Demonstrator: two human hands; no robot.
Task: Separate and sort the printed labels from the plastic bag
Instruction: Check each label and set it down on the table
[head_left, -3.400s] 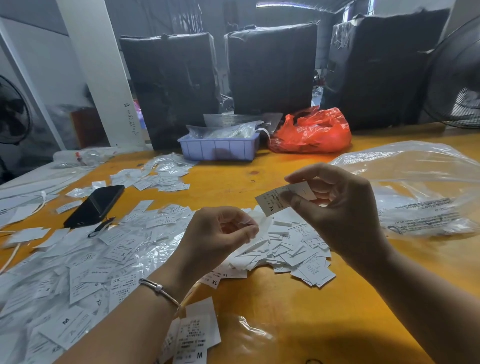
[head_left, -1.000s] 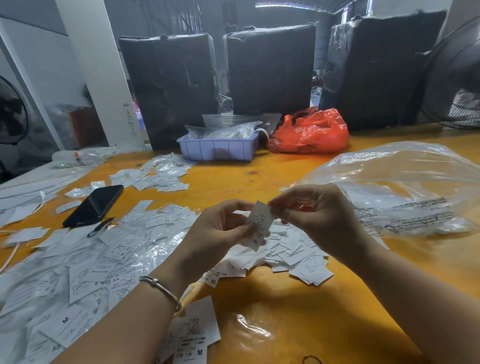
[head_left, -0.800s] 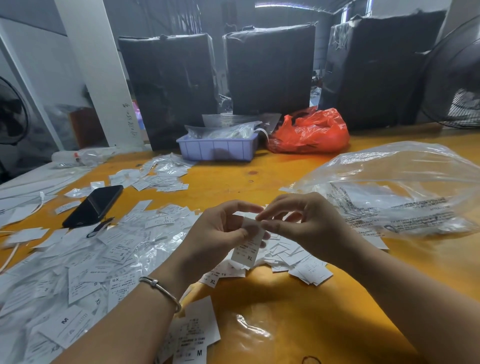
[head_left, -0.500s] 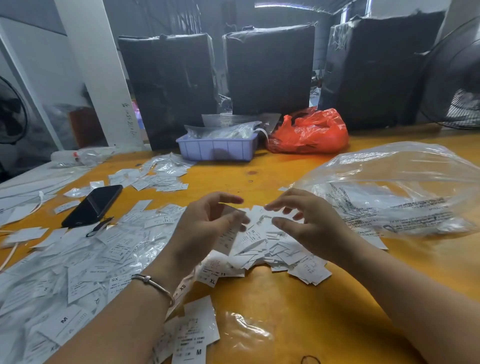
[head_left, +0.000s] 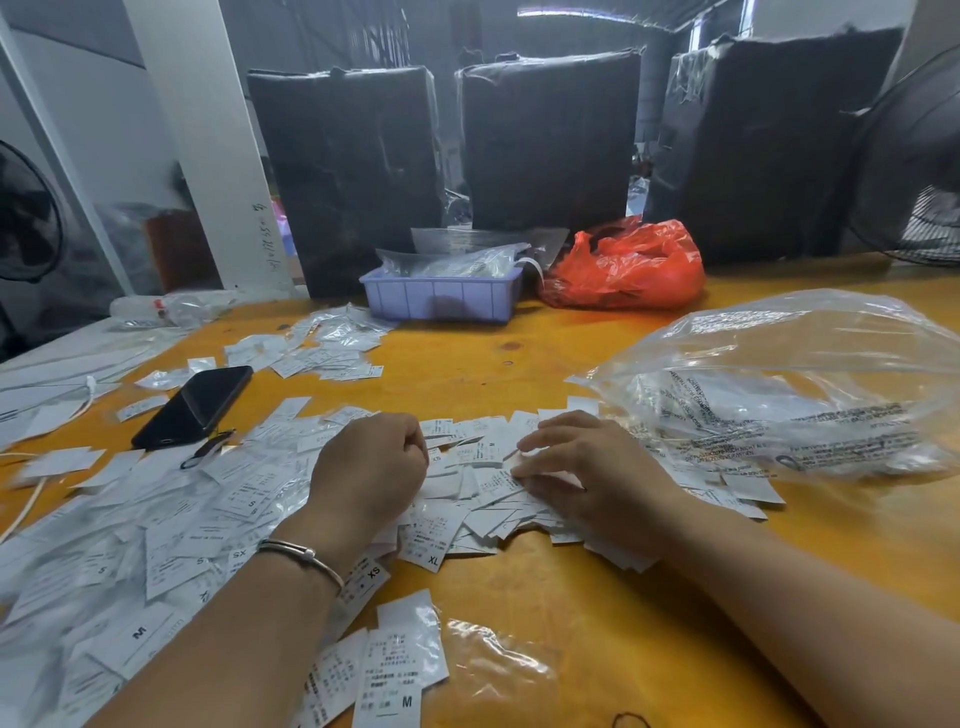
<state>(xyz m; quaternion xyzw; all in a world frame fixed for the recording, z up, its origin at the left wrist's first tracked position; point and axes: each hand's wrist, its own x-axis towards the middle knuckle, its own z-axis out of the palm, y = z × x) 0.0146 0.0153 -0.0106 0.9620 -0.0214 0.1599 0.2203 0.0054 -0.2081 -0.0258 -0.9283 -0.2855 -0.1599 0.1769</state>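
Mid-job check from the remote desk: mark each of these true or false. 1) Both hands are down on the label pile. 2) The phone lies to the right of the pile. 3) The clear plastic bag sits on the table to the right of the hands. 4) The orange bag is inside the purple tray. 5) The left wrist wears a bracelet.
1) True: the left hand and right hand are both down on the label pile.
2) False: the phone lies to its left.
3) True: the clear plastic bag lies there on the table.
4) False: the orange bag sits beside the purple tray, on its right.
5) True: a bracelet circles the left wrist.
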